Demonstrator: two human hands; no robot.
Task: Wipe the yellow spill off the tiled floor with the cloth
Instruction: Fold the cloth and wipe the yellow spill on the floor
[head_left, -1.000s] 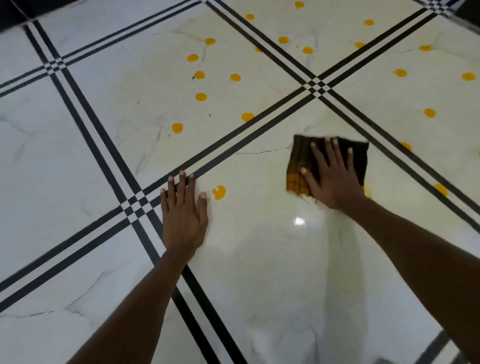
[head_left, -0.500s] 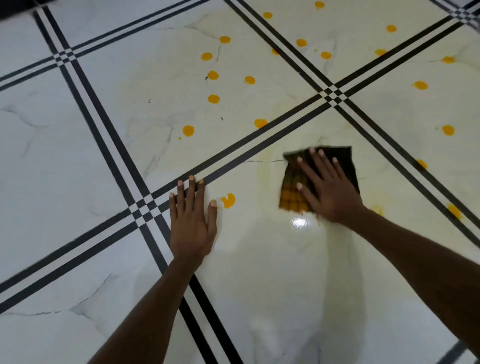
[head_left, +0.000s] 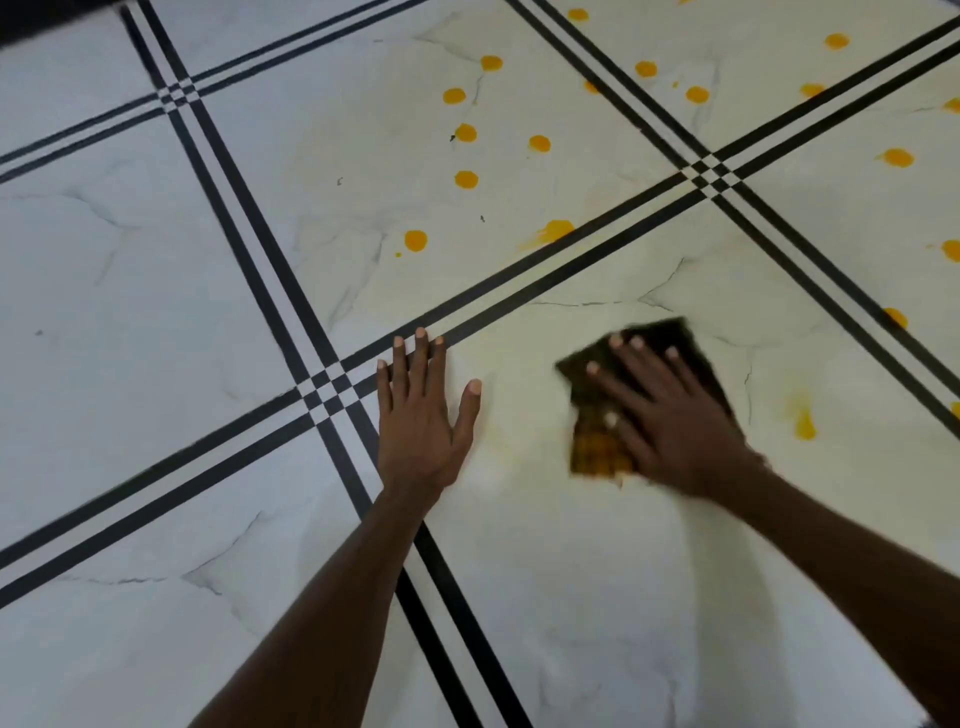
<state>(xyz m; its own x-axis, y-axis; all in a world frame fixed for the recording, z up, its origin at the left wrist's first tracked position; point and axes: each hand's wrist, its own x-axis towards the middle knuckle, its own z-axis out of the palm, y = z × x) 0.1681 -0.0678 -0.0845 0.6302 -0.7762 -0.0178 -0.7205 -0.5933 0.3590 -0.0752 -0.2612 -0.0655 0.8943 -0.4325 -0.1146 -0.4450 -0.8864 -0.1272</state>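
A dark checked cloth (head_left: 597, 447), stained yellow at its near edge, lies flat on the white tiled floor (head_left: 156, 322). My right hand (head_left: 670, 421) presses down on the cloth with fingers spread; hand and cloth are motion-blurred. My left hand (head_left: 421, 415) rests flat on the floor to the left of the cloth, fingers apart, holding nothing. Several round yellow spill drops (head_left: 466, 179) dot the tiles beyond both hands. A smeared drop (head_left: 555, 229) sits by the black lines, and a yellow streak (head_left: 804, 423) lies right of the cloth.
Paired black grout lines (head_left: 322, 387) cross the floor diagonally and meet just left of my left hand. A second crossing (head_left: 709, 174) lies at the upper right. Faint yellowish film covers the tile around the cloth. A dark edge (head_left: 31, 21) shows at the top left.
My right hand has slid the cloth leftward and nearer, over the spot where a yellow drop lay beside my left thumb; that drop is gone. My left hand stays planted.
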